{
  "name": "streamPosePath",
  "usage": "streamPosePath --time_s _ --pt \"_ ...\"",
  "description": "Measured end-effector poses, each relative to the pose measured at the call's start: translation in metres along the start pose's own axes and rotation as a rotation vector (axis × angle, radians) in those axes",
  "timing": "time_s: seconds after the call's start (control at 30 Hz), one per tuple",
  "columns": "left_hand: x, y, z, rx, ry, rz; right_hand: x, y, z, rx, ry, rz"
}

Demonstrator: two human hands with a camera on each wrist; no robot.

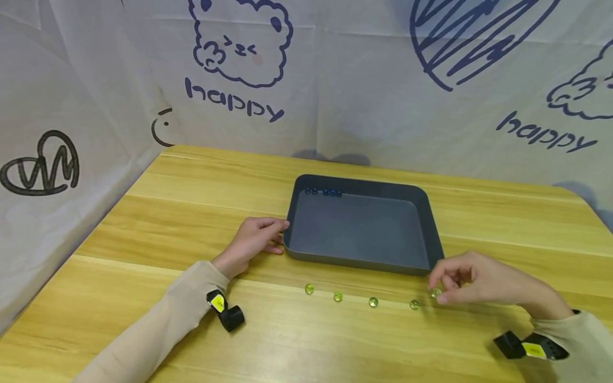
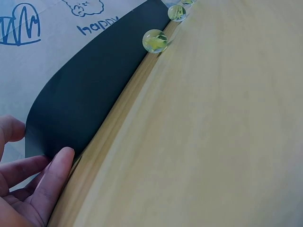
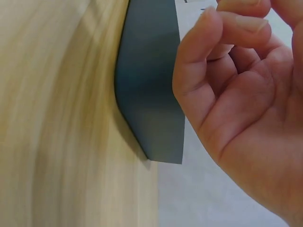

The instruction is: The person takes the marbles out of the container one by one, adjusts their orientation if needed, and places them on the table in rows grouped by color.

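Between the thumb and forefinger of my right hand (image 1: 479,279) is a clear marble (image 1: 436,292) with a yellow-green swirl, just off the tray's near right corner. In the right wrist view the marble does not show, only the bent fingers (image 3: 199,71). My left hand (image 1: 254,239) rests at the left side of the dark grey tray (image 1: 359,260), its fingertips touching the wall. Similar marbles, such as this green one (image 1: 373,302) and the leftmost one (image 1: 309,289), lie spaced in a row before the tray. Dark blue marbles (image 1: 332,193) sit inside along its far wall.
The wooden table (image 1: 191,202) carries the tray near its middle. A white cloth (image 1: 359,106) with blue drawings hangs behind the table and on the left. Each wrist wears a small black camera (image 1: 232,317).
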State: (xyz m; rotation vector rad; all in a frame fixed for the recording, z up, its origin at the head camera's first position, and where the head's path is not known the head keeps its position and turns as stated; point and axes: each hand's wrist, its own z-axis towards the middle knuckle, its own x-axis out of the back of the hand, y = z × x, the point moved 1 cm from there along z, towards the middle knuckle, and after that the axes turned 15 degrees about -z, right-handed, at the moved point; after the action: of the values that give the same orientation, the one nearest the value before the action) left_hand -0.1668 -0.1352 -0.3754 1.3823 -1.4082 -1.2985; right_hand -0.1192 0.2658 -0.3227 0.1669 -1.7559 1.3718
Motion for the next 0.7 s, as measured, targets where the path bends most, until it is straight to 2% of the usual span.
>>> streamPosePath --time_s 0.37,0.7 --pt "-0.001 0.002 -0.001 0.007 0.0 0.009 -0.005 0.018 -0.015 -0.015 -0.032 0.123" --pt "-0.001 0.001 -0.001 0.008 -0.001 0.015 -0.005 0.031 -0.02 -0.01 -0.052 0.138"
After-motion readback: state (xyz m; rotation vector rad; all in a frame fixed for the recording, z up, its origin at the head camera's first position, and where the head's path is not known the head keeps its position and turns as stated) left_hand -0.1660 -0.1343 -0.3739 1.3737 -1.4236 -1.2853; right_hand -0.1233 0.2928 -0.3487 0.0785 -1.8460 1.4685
